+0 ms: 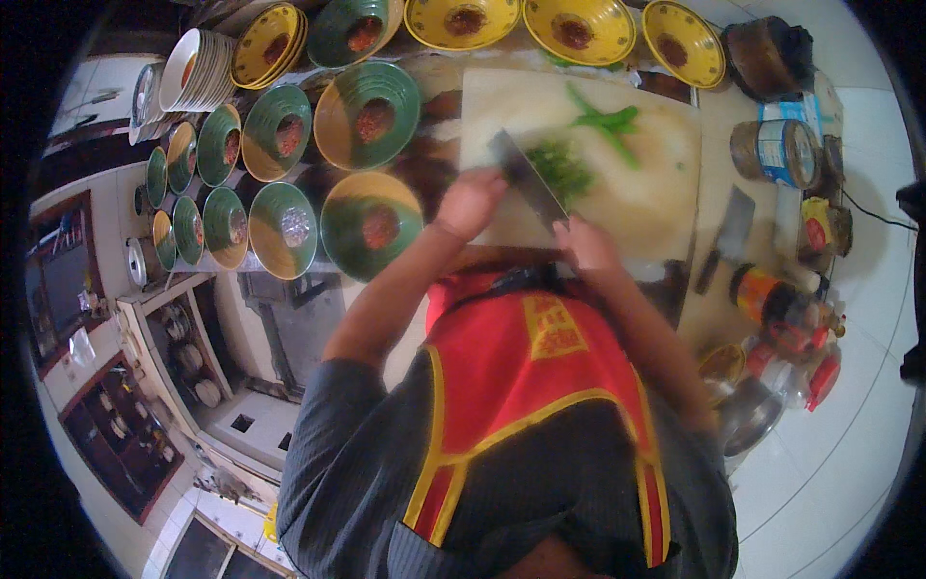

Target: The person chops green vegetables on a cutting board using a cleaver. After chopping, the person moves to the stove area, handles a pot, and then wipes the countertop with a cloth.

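My right hand [587, 242] is closed on the handle end of a cleaver [530, 177], whose broad blade slants up and to the left over a pale cutting board [651, 217]. At the blade's left side is my left hand [474, 197], its fingers near or on the blade; blur hides whether they grip it. Chopped green vegetable [561, 170] lies in a heap just right of the blade. Whole long green peppers [611, 123] rest crossed on the board behind the heap.
Green and yellow bowls [369, 116] holding reddish seasoning stand in rows on the left. Yellow bowls [463, 25] line the far edge. To the right lie a second cleaver [736, 224], a labelled tub [778, 153], jars [763, 293] and a metal bowl [752, 420].
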The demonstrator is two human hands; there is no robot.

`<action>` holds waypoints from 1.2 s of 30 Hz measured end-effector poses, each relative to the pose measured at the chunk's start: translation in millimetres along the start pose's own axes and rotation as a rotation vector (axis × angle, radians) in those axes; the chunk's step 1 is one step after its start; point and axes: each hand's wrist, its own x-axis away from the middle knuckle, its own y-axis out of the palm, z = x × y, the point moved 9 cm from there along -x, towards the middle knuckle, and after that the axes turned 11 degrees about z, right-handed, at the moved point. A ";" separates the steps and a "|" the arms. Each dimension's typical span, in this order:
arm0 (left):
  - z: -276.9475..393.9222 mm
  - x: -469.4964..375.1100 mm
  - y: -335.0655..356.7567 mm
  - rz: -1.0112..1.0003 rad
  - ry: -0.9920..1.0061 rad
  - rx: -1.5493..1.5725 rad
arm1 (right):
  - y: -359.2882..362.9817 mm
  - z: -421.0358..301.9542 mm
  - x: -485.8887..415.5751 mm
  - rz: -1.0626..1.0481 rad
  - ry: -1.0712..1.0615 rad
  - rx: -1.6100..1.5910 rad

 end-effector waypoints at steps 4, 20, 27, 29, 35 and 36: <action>14.1 -1.3 -35.8 0.181 0.013 0.015 | 16.4 26.2 -4.2 -0.009 0.047 -0.115; -8.5 14.9 -28.7 0.070 -0.109 0.009 | 23.1 22.2 -6.2 0.049 -0.023 -0.001; -35.0 25.2 23.8 -0.033 -0.210 0.072 | 9.7 -8.2 -1.7 -0.080 -0.030 0.050; -34.4 24.0 24.4 -0.021 -0.201 0.069 | 24.7 -9.5 -11.6 -0.064 0.003 0.010; -3.6 17.4 -36.4 0.029 -0.098 0.052 | 13.6 12.5 -5.4 0.048 -0.026 -0.036; -5.3 19.0 -34.0 0.032 -0.115 0.067 | 9.7 5.5 1.9 -0.008 -0.017 -0.021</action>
